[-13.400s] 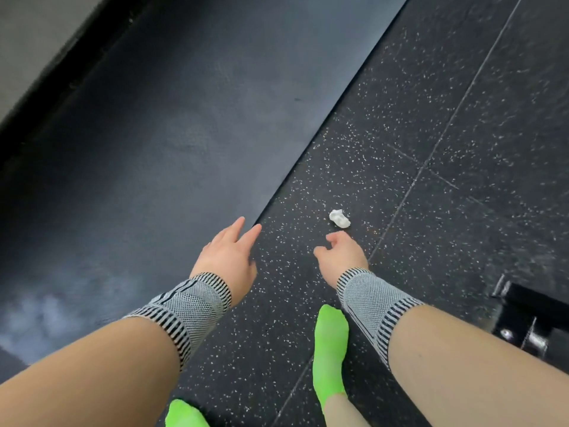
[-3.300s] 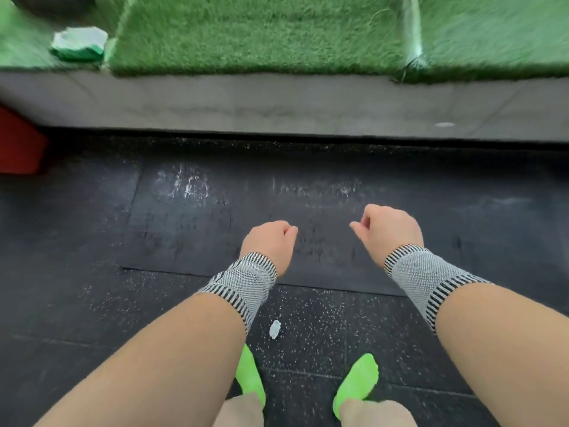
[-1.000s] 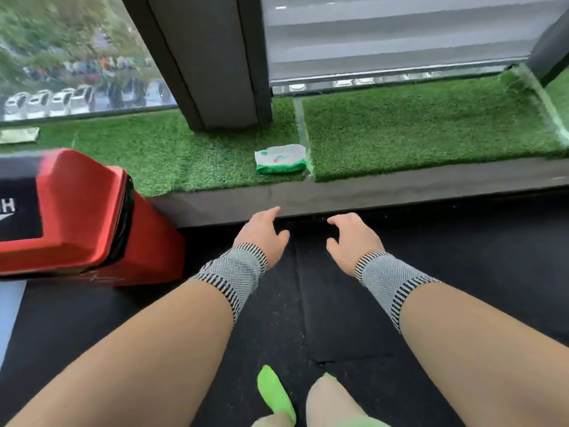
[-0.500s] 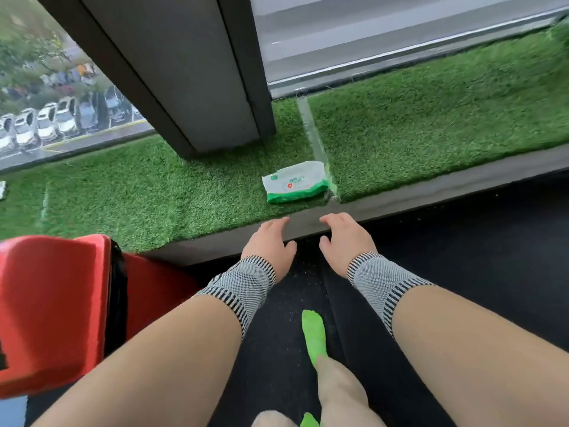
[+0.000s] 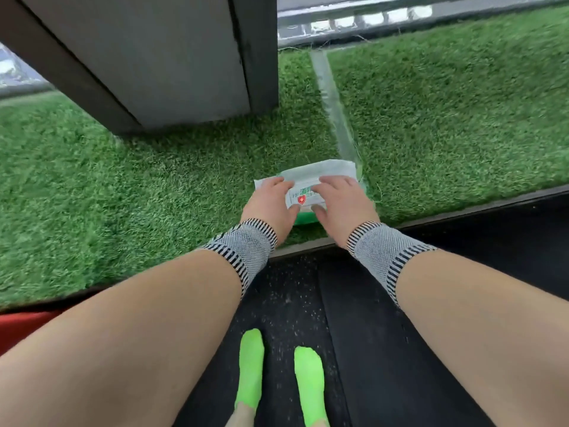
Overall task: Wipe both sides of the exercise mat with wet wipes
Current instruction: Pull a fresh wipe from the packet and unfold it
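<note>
green artificial turf (image 5: pixel 154 186) covers the raised ledge in front of me, and on it, close to the near edge, lies the flat white and green plastic pack of wet wipes (image 5: pixel 320 174). both my hands are on it. my left hand (image 5: pixel 271 201) lies over the pack's left end, fingers (image 5: pixel 275 182) stretched forward along the top, thumb down at the near side. my right hand (image 5: pixel 341 201) covers the right part, fingers (image 5: pixel 334 181) reaching across the top and thumb (image 5: pixel 318 212) tucked at the near green edge. i judge the fingers of both hands to be fairly straight and resting on the pack, not clamped round it, though motion blur makes that hard to be sure of. the printed label with a small red badge (image 5: pixel 301 199) shows in the gap between my hands.

as for the job, no wipe is in my fingers, so i am only fetching one. black rubber flooring (image 5: pixel 400 349) lies under my bright green socks (image 5: pixel 251 359); i cannot tell whether any of it is the exercise mat, nor whether either side has been wiped. by my reckoning, opening the pack, drawing a wipe and the wiping itself all lie ahead.
</note>
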